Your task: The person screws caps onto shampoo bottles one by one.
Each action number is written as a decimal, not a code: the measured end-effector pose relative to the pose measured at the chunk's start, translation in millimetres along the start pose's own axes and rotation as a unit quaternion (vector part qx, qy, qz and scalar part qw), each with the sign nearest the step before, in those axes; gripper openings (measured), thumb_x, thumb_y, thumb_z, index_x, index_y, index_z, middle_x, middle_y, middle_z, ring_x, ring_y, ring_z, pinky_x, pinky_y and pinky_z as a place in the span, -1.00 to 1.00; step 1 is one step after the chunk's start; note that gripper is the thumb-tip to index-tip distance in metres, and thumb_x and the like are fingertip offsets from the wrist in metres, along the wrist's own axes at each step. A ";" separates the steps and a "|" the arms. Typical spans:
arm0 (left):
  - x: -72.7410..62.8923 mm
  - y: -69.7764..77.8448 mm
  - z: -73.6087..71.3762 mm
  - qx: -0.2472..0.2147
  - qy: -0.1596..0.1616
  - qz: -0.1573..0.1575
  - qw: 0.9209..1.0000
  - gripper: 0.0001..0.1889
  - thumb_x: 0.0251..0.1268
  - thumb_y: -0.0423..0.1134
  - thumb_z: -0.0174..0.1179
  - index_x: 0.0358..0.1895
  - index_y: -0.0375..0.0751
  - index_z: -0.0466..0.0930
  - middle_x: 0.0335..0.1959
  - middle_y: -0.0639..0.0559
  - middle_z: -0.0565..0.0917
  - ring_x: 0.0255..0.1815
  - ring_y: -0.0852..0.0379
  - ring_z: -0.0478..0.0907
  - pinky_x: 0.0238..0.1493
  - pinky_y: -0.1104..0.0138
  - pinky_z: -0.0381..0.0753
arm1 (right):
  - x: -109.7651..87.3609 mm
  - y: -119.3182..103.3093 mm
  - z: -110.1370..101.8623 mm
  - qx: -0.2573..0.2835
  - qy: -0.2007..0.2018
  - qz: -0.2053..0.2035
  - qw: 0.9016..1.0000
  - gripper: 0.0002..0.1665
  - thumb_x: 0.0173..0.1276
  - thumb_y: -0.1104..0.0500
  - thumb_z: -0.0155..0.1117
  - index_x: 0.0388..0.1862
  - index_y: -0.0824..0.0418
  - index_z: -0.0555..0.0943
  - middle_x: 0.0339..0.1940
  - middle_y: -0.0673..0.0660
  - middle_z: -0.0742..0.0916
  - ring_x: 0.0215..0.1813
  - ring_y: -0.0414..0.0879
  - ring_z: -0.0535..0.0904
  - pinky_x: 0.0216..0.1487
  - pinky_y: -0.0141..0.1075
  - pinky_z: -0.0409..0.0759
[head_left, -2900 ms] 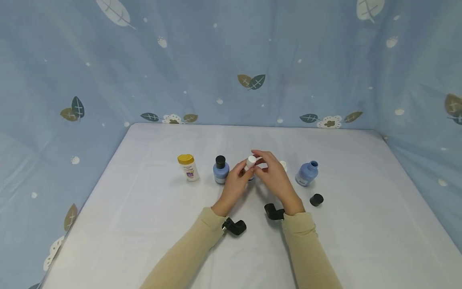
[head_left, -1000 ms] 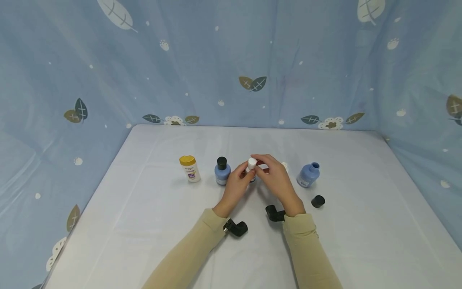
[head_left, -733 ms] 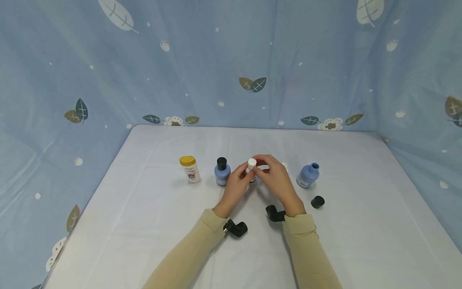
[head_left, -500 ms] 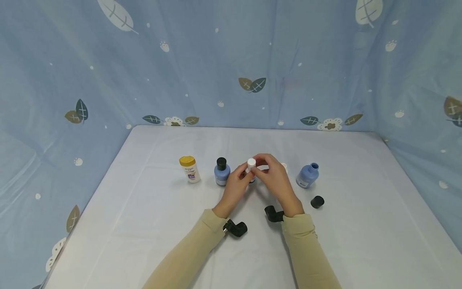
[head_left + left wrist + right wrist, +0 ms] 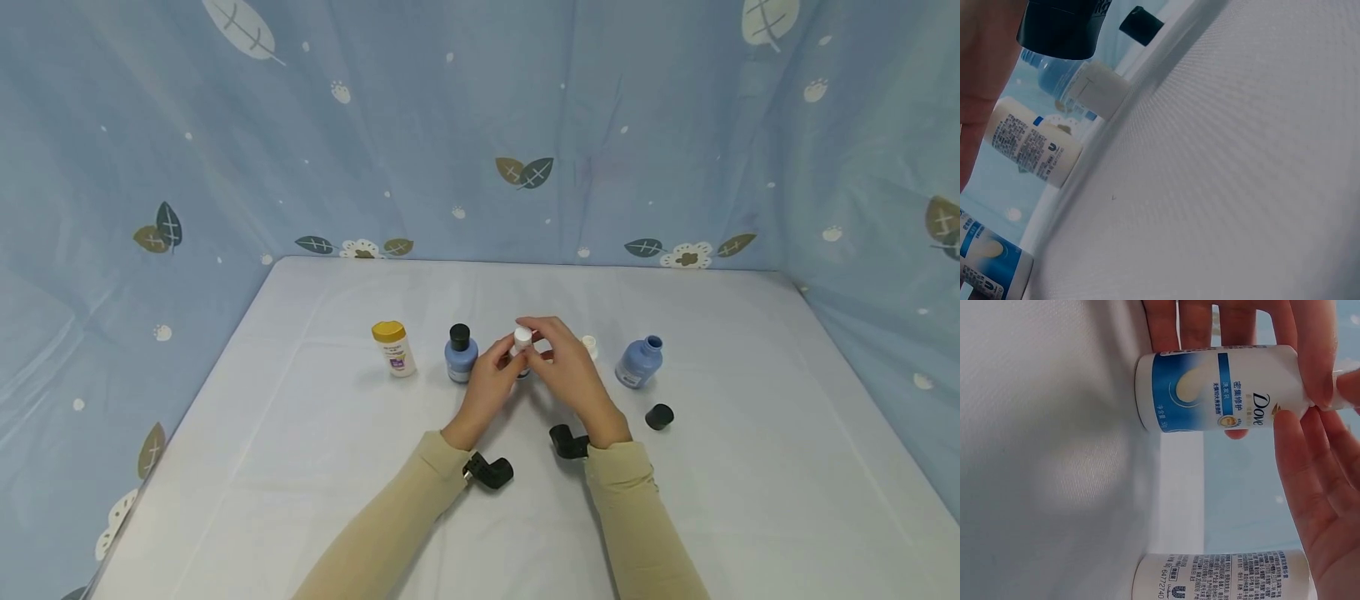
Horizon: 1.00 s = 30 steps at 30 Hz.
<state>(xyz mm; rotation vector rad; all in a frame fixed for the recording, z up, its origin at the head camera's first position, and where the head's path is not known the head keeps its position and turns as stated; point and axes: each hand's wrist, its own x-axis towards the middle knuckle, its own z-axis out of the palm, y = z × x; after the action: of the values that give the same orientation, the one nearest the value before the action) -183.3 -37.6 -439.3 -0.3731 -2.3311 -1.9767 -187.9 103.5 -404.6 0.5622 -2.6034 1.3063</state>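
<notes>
A small white Dove shampoo bottle (image 5: 1210, 387) with a blue band stands upright on the white table. My left hand (image 5: 487, 390) grips its body, the fingers curled behind it in the right wrist view. At its top, my right hand (image 5: 573, 375) has thumb and fingers around the white cap (image 5: 522, 335). Whether the cap is loose from the neck I cannot tell. The left wrist view shows the bottle's lower part at the corner. Just behind my right hand is another white bottle (image 5: 1032, 144), mostly hidden in the head view.
On the right stand a blue bottle (image 5: 639, 363) with an uncovered neck and a loose black cap (image 5: 659, 417). Left of my hands are a blue bottle with black cap (image 5: 461, 357) and a white bottle with yellow lid (image 5: 394, 350). Patterned blue cloth (image 5: 420, 125) hangs behind.
My right fingers shift slightly around the cap, and the hand turns a little, uncovering more of the white bottle behind it. My left hand keeps its grip; the bottle stays in place.
</notes>
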 end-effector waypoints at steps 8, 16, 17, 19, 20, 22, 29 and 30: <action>5.4 -20.8 2.2 0.014 0.007 0.007 1.000 -0.62 0.25 -0.08 0.08 0.13 -0.01 0.46 -0.19 0.05 0.58 -0.30 0.21 0.48 -0.30 0.36 0.47 | 0.2 1.0 -1.0 -0.017 0.008 0.000 1.000 -0.59 0.26 0.24 0.11 0.10 0.03 0.47 -0.06 -0.04 0.54 -0.03 -0.19 0.45 -0.19 -0.26 0.52; 3.2 -13.0 1.4 0.011 0.004 -0.006 1.000 -0.61 0.25 -0.09 0.09 0.15 -0.01 0.45 -0.05 0.06 0.55 -0.20 0.19 0.47 -0.21 0.35 0.46 | -0.1 4.4 -1.7 0.000 0.009 0.020 1.000 -0.61 0.24 0.21 0.18 0.07 0.07 0.47 -0.09 -0.02 0.55 -0.03 -0.17 0.47 -0.16 -0.26 0.52; 2.1 -9.0 0.7 0.007 0.002 -0.006 1.000 -0.61 0.26 -0.12 0.08 0.16 -0.05 0.44 -0.01 0.03 0.54 -0.16 0.17 0.47 -0.17 0.33 0.46 | -0.1 4.8 -1.6 0.004 0.007 0.021 1.000 -0.61 0.23 0.19 0.19 0.07 0.07 0.47 -0.09 -0.02 0.55 -0.03 -0.17 0.46 -0.15 -0.26 0.52; -0.6 -0.2 -0.5 0.004 0.001 -0.004 1.000 -0.61 0.27 -0.18 0.08 0.16 -0.13 0.43 0.02 -0.03 0.52 -0.12 0.13 0.48 -0.14 0.31 0.46 | -0.3 5.2 -1.2 0.013 0.006 0.026 1.000 -0.59 0.22 0.16 0.22 0.07 0.07 0.46 -0.08 -0.02 0.55 -0.03 -0.17 0.46 -0.15 -0.26 0.52; -1.9 3.8 -0.9 0.005 0.001 0.000 1.000 -0.61 0.27 -0.21 0.07 0.15 -0.18 0.43 0.02 -0.06 0.52 -0.12 0.11 0.48 -0.14 0.30 0.47 | -0.5 5.4 -1.0 0.016 0.005 0.029 0.999 -0.59 0.22 0.14 0.22 0.07 0.06 0.46 -0.08 -0.03 0.54 -0.03 -0.18 0.46 -0.15 -0.27 0.52; -4.3 11.7 -1.5 0.012 0.002 0.004 1.000 -0.62 0.27 -0.25 0.07 0.14 -0.24 0.43 -0.03 -0.10 0.54 -0.18 0.10 0.47 -0.19 0.32 0.46 | -0.6 5.7 -0.9 0.022 0.004 0.031 0.999 -0.58 0.21 0.12 0.23 0.07 0.06 0.45 -0.07 -0.03 0.54 -0.03 -0.18 0.46 -0.15 -0.26 0.52; -0.3 0.1 -0.3 0.007 0.001 -0.010 1.000 -0.62 0.26 -0.19 0.09 0.14 -0.14 0.45 -0.12 -0.03 0.56 -0.28 0.18 0.44 -0.26 0.37 0.45 | -0.3 4.8 -1.3 0.024 0.006 0.034 0.999 -0.58 0.21 0.10 0.24 0.06 0.05 0.45 -0.08 -0.04 0.55 -0.03 -0.19 0.46 -0.14 -0.27 0.51; 1.0 -4.2 0.0 0.003 0.001 -0.010 1.000 -0.62 0.25 -0.18 0.09 0.14 -0.12 0.45 -0.11 -0.02 0.56 -0.27 0.19 0.45 -0.25 0.36 0.46 | -0.1 4.9 -1.3 0.025 0.005 0.032 0.999 -0.58 0.21 0.11 0.24 0.06 0.06 0.45 -0.08 -0.03 0.55 -0.03 -0.18 0.46 -0.14 -0.27 0.52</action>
<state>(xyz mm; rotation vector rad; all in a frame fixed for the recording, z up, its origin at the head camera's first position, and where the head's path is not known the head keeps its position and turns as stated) -185.2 -38.0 -443.2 -0.3471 -2.3485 -1.9771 -189.8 107.2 -407.4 0.4821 -2.6066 1.3937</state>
